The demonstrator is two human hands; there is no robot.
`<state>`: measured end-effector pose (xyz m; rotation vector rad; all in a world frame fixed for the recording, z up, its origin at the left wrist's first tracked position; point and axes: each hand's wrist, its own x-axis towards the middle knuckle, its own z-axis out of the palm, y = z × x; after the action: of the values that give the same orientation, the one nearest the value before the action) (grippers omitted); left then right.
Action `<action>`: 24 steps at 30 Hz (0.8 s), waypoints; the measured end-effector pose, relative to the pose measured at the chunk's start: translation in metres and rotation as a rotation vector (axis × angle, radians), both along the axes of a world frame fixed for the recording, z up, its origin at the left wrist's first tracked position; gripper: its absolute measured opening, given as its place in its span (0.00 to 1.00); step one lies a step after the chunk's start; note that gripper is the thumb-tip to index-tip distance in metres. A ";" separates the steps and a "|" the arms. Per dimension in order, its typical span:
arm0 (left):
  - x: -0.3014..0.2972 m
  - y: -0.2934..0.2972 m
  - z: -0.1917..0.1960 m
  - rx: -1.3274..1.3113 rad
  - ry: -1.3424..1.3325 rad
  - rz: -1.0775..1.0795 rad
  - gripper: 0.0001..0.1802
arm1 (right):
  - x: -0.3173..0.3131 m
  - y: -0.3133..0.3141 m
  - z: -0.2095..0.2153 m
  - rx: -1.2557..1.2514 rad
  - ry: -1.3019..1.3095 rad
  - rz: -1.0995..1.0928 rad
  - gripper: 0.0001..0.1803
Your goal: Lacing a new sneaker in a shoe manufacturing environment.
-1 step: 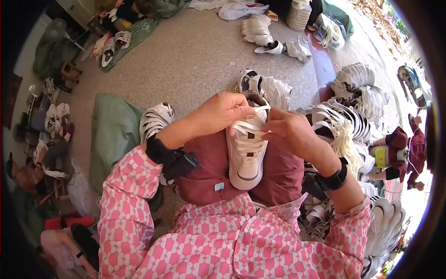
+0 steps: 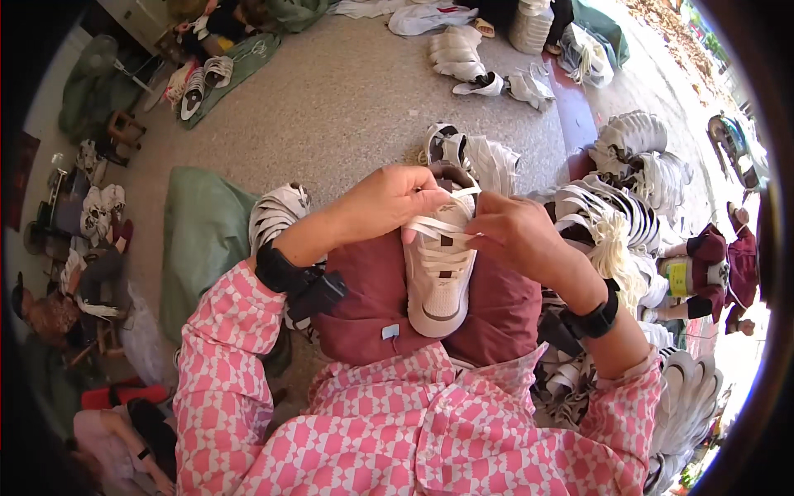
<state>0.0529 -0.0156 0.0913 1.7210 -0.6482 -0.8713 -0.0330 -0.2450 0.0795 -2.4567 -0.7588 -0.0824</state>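
Your left hand (image 2: 395, 198) and right hand (image 2: 521, 236) pinch white lace (image 2: 434, 225), grips closed; shoe (image 2: 437, 293) lies toe toward you.

The shirt (image 2: 356, 438) is pink and white, the pants (image 2: 364, 285) dark red with a pale blue patch (image 2: 390, 331), and the wrist bands (image 2: 600, 311) black.

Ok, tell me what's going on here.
A person in a pink-and-white patterned shirt has a pale shoe upright on their lap, toe toward their body. The left hand pinches a white lace near the top of the shoe; the right hand has its fingers at the laces opposite, its exact hold partly hidden. Lace already crosses the front in several rows. Bundled shoe uppers lie to the right.
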 end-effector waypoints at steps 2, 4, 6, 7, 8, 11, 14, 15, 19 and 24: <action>-0.001 0.010 -0.001 0.053 -0.021 -0.038 0.11 | 0.000 0.001 0.000 -0.070 -0.029 0.000 0.07; -0.001 0.019 0.000 0.105 -0.044 -0.076 0.12 | 0.002 0.000 0.001 -0.124 0.046 0.023 0.07; -0.002 0.026 -0.001 0.199 -0.118 -0.234 0.16 | 0.004 -0.002 0.003 -0.069 0.171 0.018 0.07; -0.003 0.027 -0.002 0.198 -0.116 -0.234 0.16 | 0.004 -0.003 0.004 0.014 0.258 0.028 0.07; -0.004 0.028 -0.004 0.178 -0.137 -0.242 0.17 | 0.004 -0.005 0.006 0.010 0.258 0.029 0.07; -0.005 0.027 -0.010 0.148 -0.212 -0.231 0.18 | -0.002 -0.010 0.011 -0.086 0.280 0.010 0.10; -0.006 0.027 -0.014 0.158 -0.342 -0.195 0.19 | -0.014 -0.008 0.012 -0.292 0.225 -0.033 0.12; -0.006 0.028 -0.015 0.167 -0.418 -0.168 0.19 | -0.018 -0.005 0.009 -0.343 0.171 -0.051 0.12; -0.011 0.032 -0.018 0.194 -0.500 -0.160 0.19 | -0.028 0.009 -0.006 -0.492 0.010 -0.018 0.12; -0.029 0.041 -0.012 0.245 -0.473 -0.134 0.20 | -0.027 0.001 -0.012 -0.484 -0.003 -0.101 0.12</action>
<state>0.0239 0.0252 0.0798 2.1518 -1.0113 -0.6537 -0.0596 -0.2437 0.0679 -2.9532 -0.7206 0.0685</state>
